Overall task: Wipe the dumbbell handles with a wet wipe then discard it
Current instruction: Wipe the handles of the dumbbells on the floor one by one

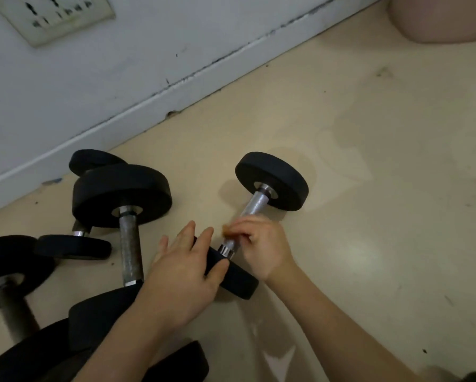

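— Forearms enter at the near edge of the floor [369,188]: which hand does what?

— Left hand [184,268], fingers nearly straight and spread, lies flat over the near plate [236,279] of the small dumbbell [272,180], apparently steadying it. Right hand [261,244], fingers curled together, pinches a small tan wad, blurred but taken to be the wipe [227,231], against the handle [254,202] just beside that plate.

— Where does the dumbbell lie?

— Mid-floor, well clear of the wall edge. Its long axis runs from the near plate away from the person and slightly rightward to the far plate.

— Which relation governs the next stroke?

— Bare chrome lies beyond the right hand, between it and the far plate. Judged from this, the stroke should travel outward along the axis, and the right hand is the nearer one for it.

— And the remaining work?

— Toward the floor's left edge lies a larger dumbbell with a dull grey bar [130,244], nearer the left hand. More dumbbells lie beyond it. Discarding seems some way off.
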Motion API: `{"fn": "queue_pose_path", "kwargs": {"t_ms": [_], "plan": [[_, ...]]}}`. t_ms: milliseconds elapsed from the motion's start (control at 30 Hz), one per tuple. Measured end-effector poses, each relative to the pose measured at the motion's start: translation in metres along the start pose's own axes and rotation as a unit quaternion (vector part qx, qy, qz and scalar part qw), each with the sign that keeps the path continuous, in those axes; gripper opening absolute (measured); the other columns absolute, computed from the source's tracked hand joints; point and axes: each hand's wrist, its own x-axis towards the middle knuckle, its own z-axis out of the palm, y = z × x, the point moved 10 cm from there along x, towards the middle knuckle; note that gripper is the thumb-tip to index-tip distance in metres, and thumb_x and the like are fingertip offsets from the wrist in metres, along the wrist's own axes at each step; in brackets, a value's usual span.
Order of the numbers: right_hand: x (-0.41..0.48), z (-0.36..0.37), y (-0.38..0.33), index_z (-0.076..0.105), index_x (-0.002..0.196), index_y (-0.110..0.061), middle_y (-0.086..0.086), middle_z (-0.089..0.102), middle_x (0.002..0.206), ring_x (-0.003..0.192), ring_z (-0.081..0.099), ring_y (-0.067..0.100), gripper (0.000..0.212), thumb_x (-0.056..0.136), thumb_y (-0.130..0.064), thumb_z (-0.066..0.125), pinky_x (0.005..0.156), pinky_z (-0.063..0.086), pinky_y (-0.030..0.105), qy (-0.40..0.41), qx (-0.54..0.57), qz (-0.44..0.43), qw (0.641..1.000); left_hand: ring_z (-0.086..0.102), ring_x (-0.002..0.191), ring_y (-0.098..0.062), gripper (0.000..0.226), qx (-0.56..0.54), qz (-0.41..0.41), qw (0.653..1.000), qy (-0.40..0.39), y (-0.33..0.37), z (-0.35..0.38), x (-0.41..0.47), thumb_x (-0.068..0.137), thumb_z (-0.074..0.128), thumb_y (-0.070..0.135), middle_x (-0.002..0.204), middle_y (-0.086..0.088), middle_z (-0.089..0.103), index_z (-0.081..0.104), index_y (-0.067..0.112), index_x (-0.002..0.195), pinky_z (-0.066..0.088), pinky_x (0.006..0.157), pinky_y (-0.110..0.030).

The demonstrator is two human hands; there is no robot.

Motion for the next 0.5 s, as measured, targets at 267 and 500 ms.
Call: {"fn": "queue_pose_path", "kwargs": {"t_ms": [267, 500], "plan": [[0.024, -0.036, 0.027, 0.075, 0.087, -0.010, 0.002, 0.073, 0.092, 0.088, 0.066, 0.017, 0.019, 0.075, 0.004, 0.071, 0.087, 0.054, 0.035, 0.126, -0.026, 0.031, 0.991, 0.007, 0.147, -0.025, 0.058, 0.029, 0.000, 0.999, -0.023, -0.003, 0.000, 0.002, 0.099, 0.029, 0.044, 0.160, -0.008, -0.004, 0.003, 0.033, 0.151, 0.014, 0.118, -0.036], [0.009, 0.001, -0.015, 0.075, 0.085, -0.011, 0.002, 0.074, 0.088, 0.080, 0.067, 0.015, 0.016, 0.078, -0.006, 0.062, 0.079, 0.055, 0.030, -0.008, -0.011, -0.093, 0.996, 0.033, 0.138, -0.023, 0.052, 0.019, -0.023, 1.000, -0.004, -0.016, -0.014, 0.007, 0.101, 0.030, 0.035, 0.159, -0.006, 0.009, 0.010, 0.034, 0.149, 0.036, 0.104, -0.032]]}}
